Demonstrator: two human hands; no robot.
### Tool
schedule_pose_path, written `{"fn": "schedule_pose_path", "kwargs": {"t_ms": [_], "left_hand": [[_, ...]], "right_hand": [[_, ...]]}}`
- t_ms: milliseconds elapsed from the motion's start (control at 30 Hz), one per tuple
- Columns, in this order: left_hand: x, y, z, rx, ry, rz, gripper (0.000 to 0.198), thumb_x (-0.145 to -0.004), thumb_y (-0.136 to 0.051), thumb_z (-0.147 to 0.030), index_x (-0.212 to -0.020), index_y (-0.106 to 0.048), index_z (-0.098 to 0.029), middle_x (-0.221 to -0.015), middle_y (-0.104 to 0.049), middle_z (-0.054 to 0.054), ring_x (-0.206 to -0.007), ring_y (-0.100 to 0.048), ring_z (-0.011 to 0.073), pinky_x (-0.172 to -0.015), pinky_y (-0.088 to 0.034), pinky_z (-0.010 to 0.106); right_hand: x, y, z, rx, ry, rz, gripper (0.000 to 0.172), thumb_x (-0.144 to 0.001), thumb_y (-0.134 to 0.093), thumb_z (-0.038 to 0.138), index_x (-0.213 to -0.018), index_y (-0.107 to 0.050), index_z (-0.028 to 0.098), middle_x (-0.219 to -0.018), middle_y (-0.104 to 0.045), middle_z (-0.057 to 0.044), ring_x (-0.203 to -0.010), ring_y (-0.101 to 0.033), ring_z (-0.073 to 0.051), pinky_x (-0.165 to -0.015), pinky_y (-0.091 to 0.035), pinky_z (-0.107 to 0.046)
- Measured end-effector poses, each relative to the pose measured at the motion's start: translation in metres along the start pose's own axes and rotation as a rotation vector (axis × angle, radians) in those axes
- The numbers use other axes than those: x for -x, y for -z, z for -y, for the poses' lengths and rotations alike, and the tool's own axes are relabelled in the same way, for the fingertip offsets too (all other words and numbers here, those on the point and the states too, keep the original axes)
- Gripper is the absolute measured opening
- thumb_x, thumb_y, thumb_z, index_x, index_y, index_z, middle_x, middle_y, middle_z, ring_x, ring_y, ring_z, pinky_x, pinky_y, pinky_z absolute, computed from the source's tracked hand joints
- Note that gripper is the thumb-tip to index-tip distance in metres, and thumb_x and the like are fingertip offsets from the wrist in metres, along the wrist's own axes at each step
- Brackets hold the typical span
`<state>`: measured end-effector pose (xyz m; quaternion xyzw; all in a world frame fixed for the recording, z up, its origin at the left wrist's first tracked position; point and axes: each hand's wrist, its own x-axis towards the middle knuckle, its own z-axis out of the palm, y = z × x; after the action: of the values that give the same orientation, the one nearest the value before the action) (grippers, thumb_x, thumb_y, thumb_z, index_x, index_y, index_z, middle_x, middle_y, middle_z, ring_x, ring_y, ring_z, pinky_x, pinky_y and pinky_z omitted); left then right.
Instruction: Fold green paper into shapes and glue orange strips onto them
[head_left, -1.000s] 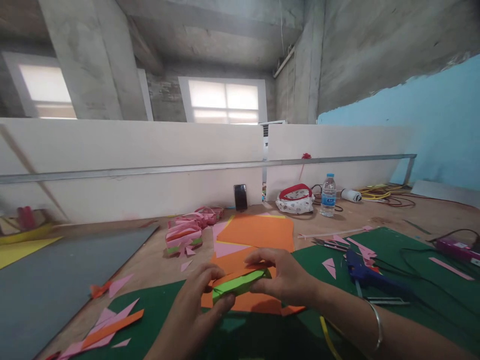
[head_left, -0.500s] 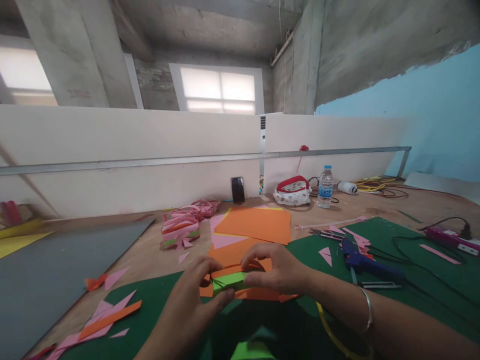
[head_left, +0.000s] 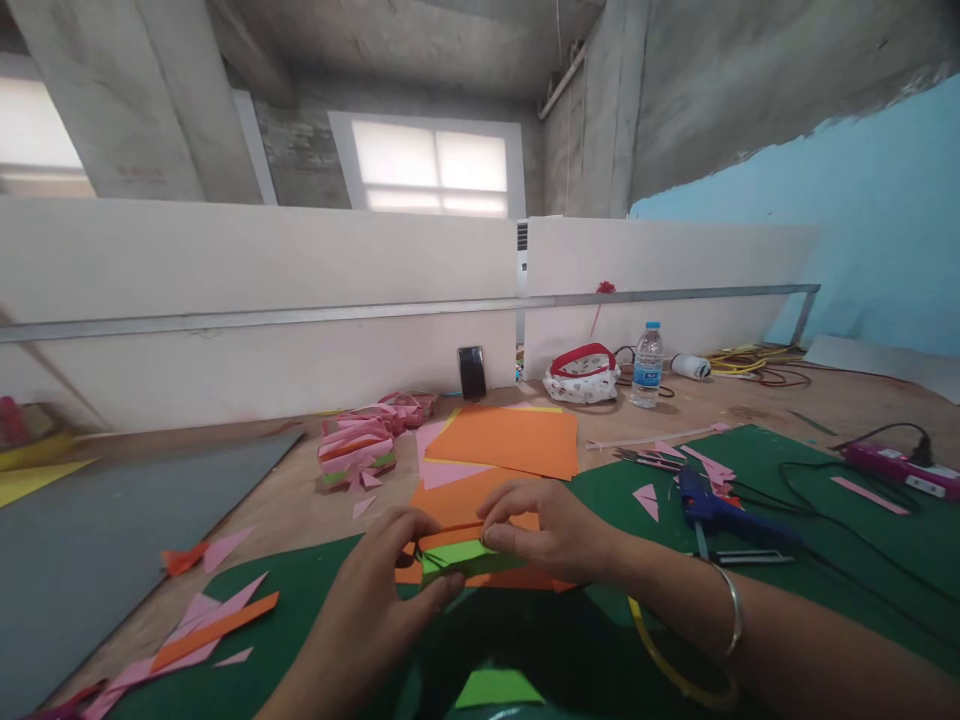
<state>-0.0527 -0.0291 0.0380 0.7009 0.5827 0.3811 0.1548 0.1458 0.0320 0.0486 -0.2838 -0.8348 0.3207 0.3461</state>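
A folded piece of bright green paper (head_left: 459,558) with an orange layer along its upper edge is held between my hands. My left hand (head_left: 379,585) grips its left end, thumb below and fingers above. The bent fingers of my right hand (head_left: 551,525) pinch the right end and cover part of it. Beneath and behind lie orange paper sheets (head_left: 457,497) on the green cutting mat (head_left: 315,575). Another green paper piece (head_left: 499,688) shows at the bottom edge, close to my body.
A blue glue gun (head_left: 724,510) and a cutter lie at right among pink paper scraps (head_left: 646,502). Pink and orange strips (head_left: 217,632) lie at left. Behind stand pink paper pieces (head_left: 356,450), a phone (head_left: 472,373), a pouch (head_left: 582,375) and a water bottle (head_left: 647,365).
My right fingers have shifted slightly along the folded paper, and more of its green face shows. My left hand keeps its hold. The whole view has tilted slightly.
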Motion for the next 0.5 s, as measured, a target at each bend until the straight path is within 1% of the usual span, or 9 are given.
{"fn": "schedule_pose_path", "kwargs": {"t_ms": [67, 133, 167, 200, 267, 333, 433, 500], "left_hand": [[-0.001, 0.001, 0.001, 0.017, -0.013, -0.011, 0.024, -0.069, -0.064, -0.037, -0.087, -0.057, -0.022, -0.098, -0.058, 0.003, -0.089, -0.056, 0.0234, -0.074, -0.047, 0.038], [-0.001, 0.002, 0.001, 0.040, -0.035, -0.044, 0.025, -0.069, -0.064, -0.035, -0.091, -0.058, -0.023, -0.109, -0.054, 0.004, -0.100, -0.053, 0.0238, -0.078, -0.048, 0.037], [-0.001, 0.002, 0.001, 0.048, -0.046, -0.068, 0.026, -0.070, -0.064, -0.034, -0.093, -0.057, -0.024, -0.115, -0.051, 0.005, -0.106, -0.051, 0.0239, -0.081, -0.048, 0.037], [-0.001, 0.002, 0.001, 0.052, -0.054, -0.094, 0.026, -0.070, -0.063, -0.032, -0.094, -0.057, -0.025, -0.120, -0.047, 0.005, -0.111, -0.048, 0.0241, -0.083, -0.047, 0.037], [-0.001, 0.002, 0.001, 0.056, -0.064, -0.133, 0.026, -0.071, -0.062, -0.030, -0.096, -0.057, -0.026, -0.125, -0.043, 0.004, -0.117, -0.044, 0.0248, -0.085, -0.046, 0.038], [-0.001, 0.001, 0.003, 0.063, -0.072, -0.147, 0.026, -0.070, -0.062, -0.029, -0.096, -0.058, -0.027, -0.124, -0.043, 0.004, -0.116, -0.044, 0.0252, -0.083, -0.047, 0.037], [-0.001, -0.004, 0.008, 0.081, -0.061, -0.137, 0.028, -0.070, -0.060, -0.030, -0.097, -0.057, -0.026, -0.118, -0.048, 0.005, -0.102, -0.052, 0.0241, -0.073, -0.050, 0.036], [0.000, -0.008, 0.011, 0.098, -0.037, -0.117, 0.034, -0.070, -0.060, -0.029, -0.104, -0.056, -0.025, -0.115, -0.052, 0.006, -0.095, -0.056, 0.0230, -0.071, -0.050, 0.036]], "right_hand": [[0.000, 0.000, -0.001, 0.021, -0.026, -0.055, 0.014, -0.081, -0.062, 0.023, -0.090, -0.069, 0.017, -0.104, -0.067, -0.007, -0.099, -0.060, -0.019, -0.088, -0.045, -0.032], [0.000, 0.000, -0.004, 0.025, -0.098, -0.089, 0.033, -0.079, -0.065, 0.030, -0.109, -0.063, 0.016, -0.116, -0.062, -0.011, -0.106, -0.057, -0.023, -0.088, -0.046, -0.036], [0.000, -0.001, -0.006, 0.012, -0.145, -0.090, 0.044, -0.077, -0.067, 0.033, -0.116, -0.059, 0.015, -0.118, -0.060, -0.013, -0.106, -0.057, -0.024, -0.086, -0.047, -0.037], [-0.001, -0.002, -0.008, -0.009, -0.187, -0.080, 0.050, -0.075, -0.070, 0.034, -0.119, -0.056, 0.014, -0.118, -0.060, -0.013, -0.103, -0.058, -0.024, -0.083, -0.048, -0.037], [-0.002, -0.005, -0.012, -0.054, -0.239, -0.045, 0.051, -0.071, -0.073, 0.032, -0.116, -0.057, 0.014, -0.110, -0.063, -0.011, -0.094, -0.061, -0.021, -0.079, -0.050, -0.033], [-0.002, -0.008, -0.015, -0.066, -0.237, -0.036, 0.048, -0.069, -0.075, 0.027, -0.112, -0.058, 0.014, -0.102, -0.065, -0.008, -0.085, -0.062, -0.018, -0.075, -0.051, -0.030], [-0.003, -0.008, -0.017, -0.044, -0.228, -0.070, 0.052, -0.066, -0.076, 0.022, -0.113, -0.057, 0.015, -0.102, -0.064, -0.007, -0.083, -0.060, -0.017, -0.073, -0.050, -0.028], [-0.003, -0.007, -0.017, -0.015, -0.216, -0.093, 0.052, -0.064, -0.076, 0.019, -0.112, -0.058, 0.015, -0.101, -0.063, -0.006, -0.082, -0.059, -0.017, -0.072, -0.049, -0.029]]}}
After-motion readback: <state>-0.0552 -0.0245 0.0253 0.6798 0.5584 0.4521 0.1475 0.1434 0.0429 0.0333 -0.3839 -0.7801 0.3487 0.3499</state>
